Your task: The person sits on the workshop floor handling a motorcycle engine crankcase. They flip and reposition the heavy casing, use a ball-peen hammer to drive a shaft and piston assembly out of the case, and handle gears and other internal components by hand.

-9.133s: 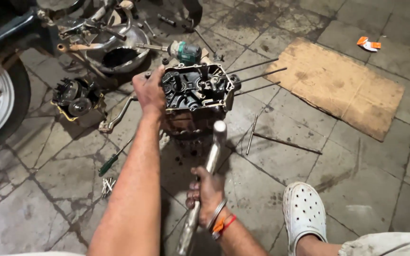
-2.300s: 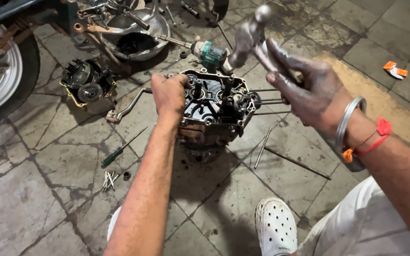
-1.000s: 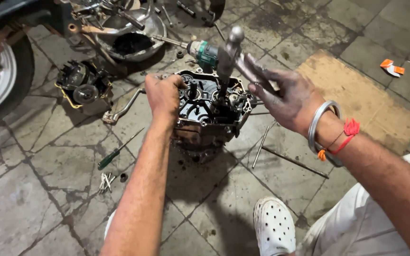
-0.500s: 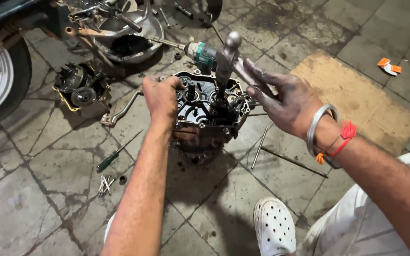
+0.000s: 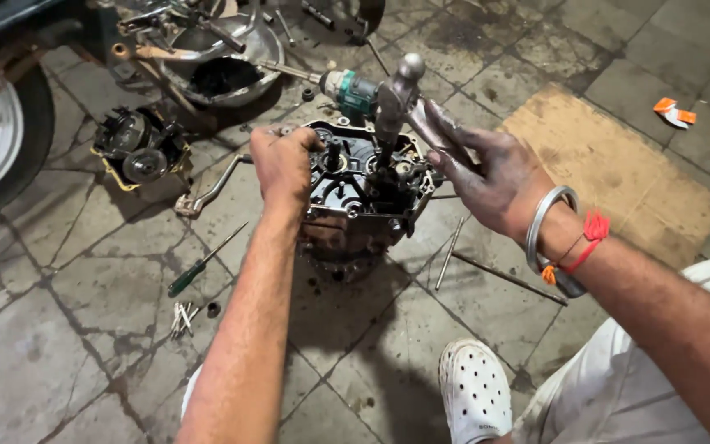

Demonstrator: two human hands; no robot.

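Black engine case [image 5: 363, 185] – teal tool handle [image 5: 355, 92] – white perforated shoe [image 5: 476, 393] – red wrist thread [image 5: 589, 238].

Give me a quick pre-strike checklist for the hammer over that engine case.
1. Left hand steadies engine case: ok, it grips the case's left rim.
2. Right hand grip on hammer: ok, fingers wrap the handle.
3. Hammer head over the case's open top: ok.
4. Left fingers out of the strike path: cannot tell, they sit close.
5. Loose long bolts lie clear of the case: ok.
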